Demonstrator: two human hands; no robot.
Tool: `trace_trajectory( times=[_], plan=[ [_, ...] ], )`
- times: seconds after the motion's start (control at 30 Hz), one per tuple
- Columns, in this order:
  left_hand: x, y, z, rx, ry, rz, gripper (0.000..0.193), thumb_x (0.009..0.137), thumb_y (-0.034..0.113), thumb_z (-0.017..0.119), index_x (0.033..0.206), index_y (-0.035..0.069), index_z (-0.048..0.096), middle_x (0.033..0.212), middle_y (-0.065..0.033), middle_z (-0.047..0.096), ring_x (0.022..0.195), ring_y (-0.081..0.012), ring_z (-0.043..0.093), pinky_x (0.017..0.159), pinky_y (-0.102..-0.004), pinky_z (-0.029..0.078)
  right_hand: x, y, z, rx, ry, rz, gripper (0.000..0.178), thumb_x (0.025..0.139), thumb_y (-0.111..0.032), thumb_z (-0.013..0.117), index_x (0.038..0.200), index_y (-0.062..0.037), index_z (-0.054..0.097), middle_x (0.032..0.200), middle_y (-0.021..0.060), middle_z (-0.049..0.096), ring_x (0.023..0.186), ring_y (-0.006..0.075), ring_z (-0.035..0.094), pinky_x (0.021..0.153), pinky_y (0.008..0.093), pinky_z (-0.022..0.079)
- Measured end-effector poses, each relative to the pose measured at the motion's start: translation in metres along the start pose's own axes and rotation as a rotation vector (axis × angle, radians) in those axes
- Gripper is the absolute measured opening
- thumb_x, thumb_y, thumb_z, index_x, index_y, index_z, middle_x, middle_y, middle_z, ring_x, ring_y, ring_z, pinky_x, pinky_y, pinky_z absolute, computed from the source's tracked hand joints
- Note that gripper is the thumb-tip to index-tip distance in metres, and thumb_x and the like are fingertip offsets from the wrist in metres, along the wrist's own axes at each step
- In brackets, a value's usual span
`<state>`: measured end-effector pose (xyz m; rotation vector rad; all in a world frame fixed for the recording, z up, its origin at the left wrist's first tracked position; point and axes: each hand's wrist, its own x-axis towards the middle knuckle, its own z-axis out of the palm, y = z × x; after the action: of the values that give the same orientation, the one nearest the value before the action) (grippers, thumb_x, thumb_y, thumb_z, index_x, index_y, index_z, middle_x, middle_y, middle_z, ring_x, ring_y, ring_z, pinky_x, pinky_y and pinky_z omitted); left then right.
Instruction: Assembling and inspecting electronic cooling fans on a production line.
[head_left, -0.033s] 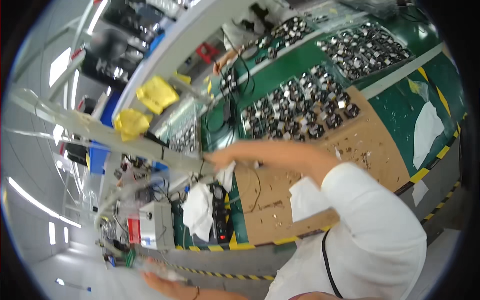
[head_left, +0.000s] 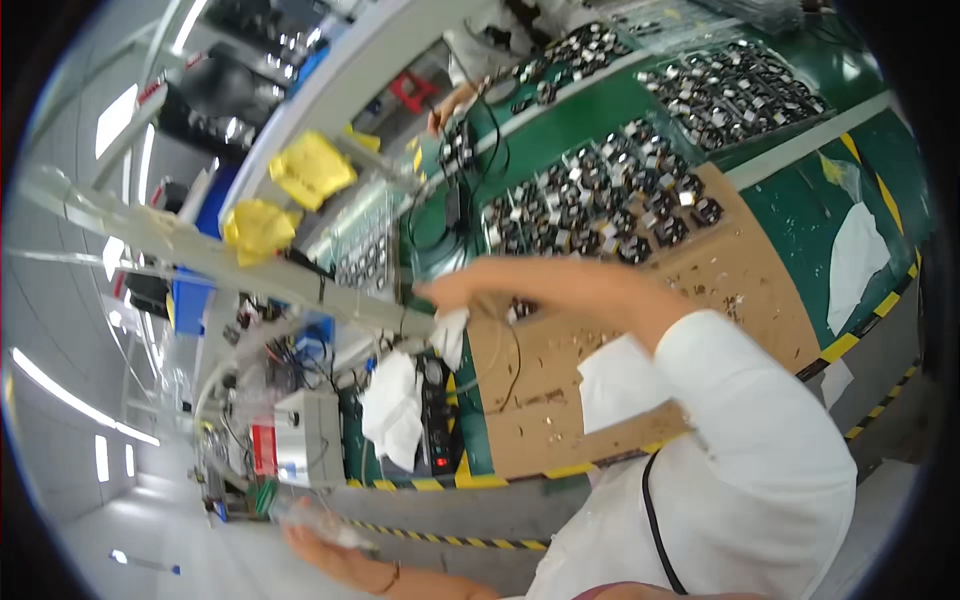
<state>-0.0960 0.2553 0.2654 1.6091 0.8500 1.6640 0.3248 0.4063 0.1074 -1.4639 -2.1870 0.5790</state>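
My right arm, in a white short sleeve, stretches leftward across the bench. Its hand [head_left: 447, 291] is smeared by motion beside a pale frame post [head_left: 385, 316], just above a white cloth [head_left: 451, 340]; its fingers are too blurred to read. Low at the left, away from the bench edge, my left hand [head_left: 318, 545] is closed around a clear, see-through plastic thing [head_left: 332, 524] whose kind is blurred. Beyond my right forearm, rows of small black-and-silver parts [head_left: 600, 195] sit in a clear tray. Under the arm lies brown cardboard [head_left: 540, 400] strewn with scraps.
A black box with a red light [head_left: 436, 425] stands by a crumpled white cloth [head_left: 391, 408]. White paper [head_left: 622, 385] lies on the cardboard. Another parts tray [head_left: 735, 95] is farther right. Across the bench is another person's hand [head_left: 450, 108]. Yellow-black tape [head_left: 570, 470] lines the edge.
The bench scene has shifted slightly upward in view. My left hand and the clear thing show a little more plainly; my right arm keeps nearly the same reach.
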Motion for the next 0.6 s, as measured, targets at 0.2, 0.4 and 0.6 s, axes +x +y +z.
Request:
trace_trajectory(
  times=[0.2,0.4,0.6],
  plan=[
    [0.0,-0.049,0.077,-0.085,-0.297,-0.317,0.043,0.087,0.024,0.063,0.116,-0.004,0.047,0.108,-0.0162,0.057,0.086,-0.0185,0.059,0.073,-0.0325,0.052,-0.252,-0.032,-0.069,0.254,0.302,0.037,0.046,0.092,-0.027,0.054,0.129,-0.0013,0.046,0.105,0.0138,0.065,0.097,0.0257,0.063,0.086,0.0325,0.047],
    [0.016,-0.137,0.136,-0.373,-0.277,-0.44,0.043,0.087,0.012,0.063,0.123,0.0,0.041,0.118,-0.0175,0.055,0.098,-0.0253,0.06,0.085,-0.0397,0.052,-0.47,-0.106,-0.071,0.244,0.941,0.637,0.032,0.092,-0.011,0.053,0.123,-0.0031,0.053,0.107,0.0093,0.064,0.094,0.0148,0.06,0.084,0.0274,0.046],
    [0.039,-0.181,0.201,-0.013,-0.194,-0.16,0.058,0.082,0.01,0.07,0.129,-0.003,0.039,0.116,-0.0159,0.057,0.098,-0.0224,0.058,0.081,-0.0308,0.049,-0.585,-0.188,0.021,0.156,1.5,1.006,0.031,0.095,-0.017,0.051,0.121,0.0009,0.053,0.107,0.0084,0.061,0.096,0.0147,0.057,0.088,0.0268,0.043]
  ],
)
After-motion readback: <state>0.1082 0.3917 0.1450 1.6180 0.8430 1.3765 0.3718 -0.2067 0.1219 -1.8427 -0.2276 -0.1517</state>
